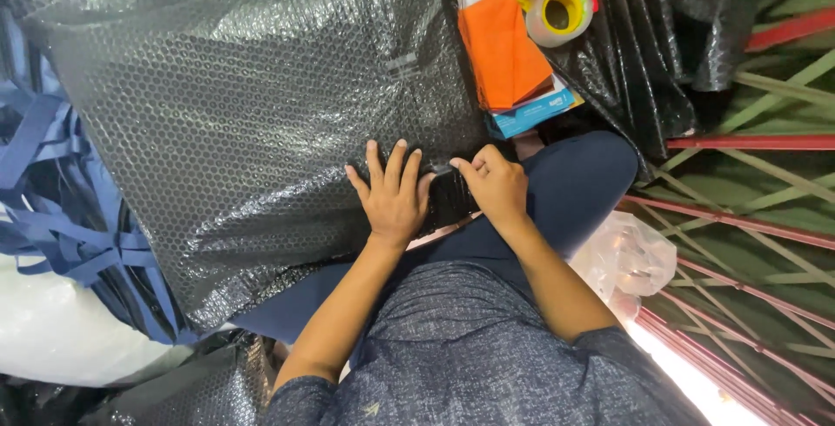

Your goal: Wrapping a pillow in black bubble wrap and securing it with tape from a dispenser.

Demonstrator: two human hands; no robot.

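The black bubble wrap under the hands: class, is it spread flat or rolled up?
Spread flat: the black bubble wrap lies as one broad sheet, the left hand pressing its near edge.

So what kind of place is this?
Probably a packing spot on the floor: both hands press a bundle in black bubble wrap, with a tape roll and blue straps nearby.

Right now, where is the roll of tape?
In the head view, the yellow-cored tape roll sits top right on black plastic sheeting, just right of the folded orange cloth, beyond both hands.
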